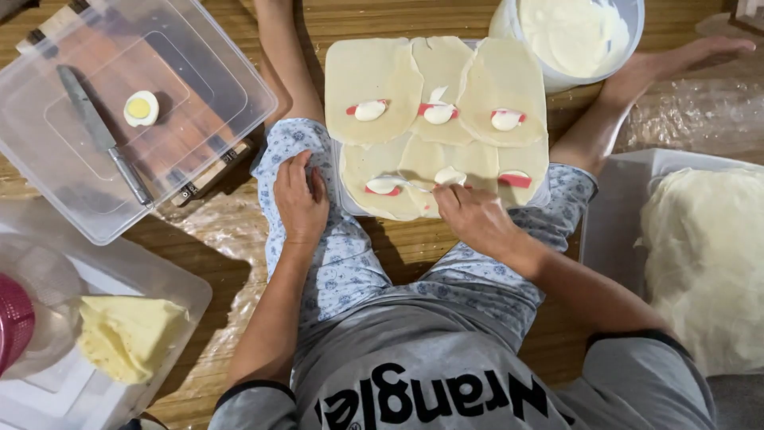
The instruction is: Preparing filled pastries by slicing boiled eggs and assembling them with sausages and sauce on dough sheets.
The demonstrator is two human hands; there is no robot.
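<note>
Several pale dough sheets (370,72) lie on a tray between my legs, each topped with a red strip and a dab of white cream (370,110). My right hand (476,216) is closed on a thin utensil whose tip reaches the cream on a front sheet (450,176). Resting flat on my left knee, my left hand (299,199) holds nothing.
A white bucket of cream (573,36) stands at the back right. At left, a clear lid (119,111) carries a knife (99,131) and half a boiled egg (140,108). A cheese block (127,334) lies front left; a stack of dough (704,263) sits right.
</note>
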